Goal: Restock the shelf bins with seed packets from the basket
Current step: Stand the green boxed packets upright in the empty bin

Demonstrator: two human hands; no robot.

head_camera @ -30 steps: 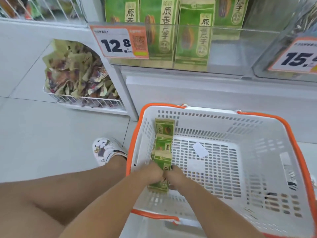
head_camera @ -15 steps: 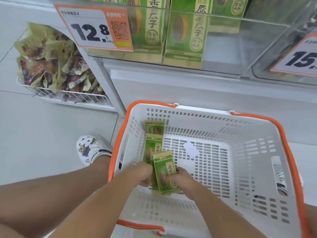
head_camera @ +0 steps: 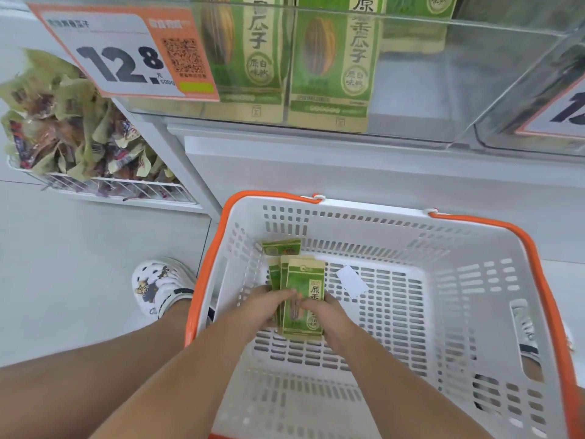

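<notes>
Both hands are down inside the white basket [head_camera: 468, 248], near its left wall. The left hand [head_camera: 264, 304] and the right hand [head_camera: 327, 312] each curl around a small stack of green seed packets [head_camera: 304, 299], squeezing it from either side so the packets stand on edge, roughly upright. One more packet [head_camera: 281, 247] lies apart from the stack, against the far wall of the basket, and a white slip of paper [head_camera: 351, 282] rests on the basket floor just right of the stack.

The step in hand appears to be gathering the packets into one tidy bundle before lifting. To do it well, the edges should be squared against the basket floor so none slides out, and the grip should sit low on the stack, not at the top. The stray packet at the far wall is best collected too. The clear shelf bin [head_camera: 411, 90] above the basket already holds matching packets at its left and has open room to their right.
</notes>
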